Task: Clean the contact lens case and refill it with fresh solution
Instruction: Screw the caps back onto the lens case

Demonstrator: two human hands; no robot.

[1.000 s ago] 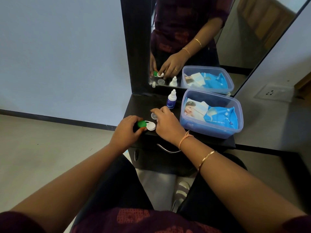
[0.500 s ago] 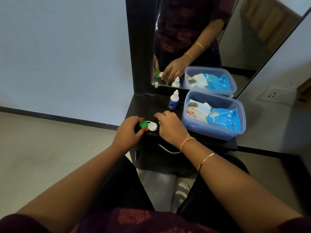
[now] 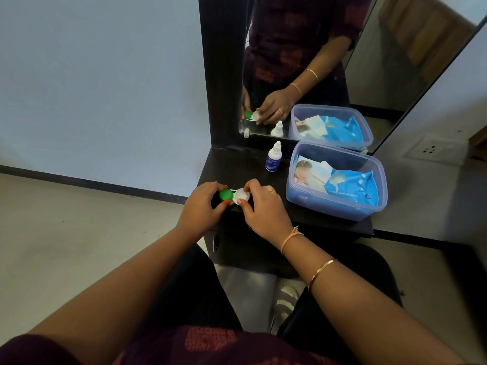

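Green cap (image 3: 226, 194): left hand (image 3: 203, 208); white cap (image 3: 242, 196): right hand (image 3: 263, 210) now pinching, seemingly.

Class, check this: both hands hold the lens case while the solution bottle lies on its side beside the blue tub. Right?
No. The head view shows the solution bottle standing upright beside the blue tub. The rest holds: the left hand and right hand both hold the lens case.

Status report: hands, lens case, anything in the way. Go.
Left hand grips lens case at green cap. Right hand pinches white cap. Solution bottle upright behind, apart; nothing blocking.
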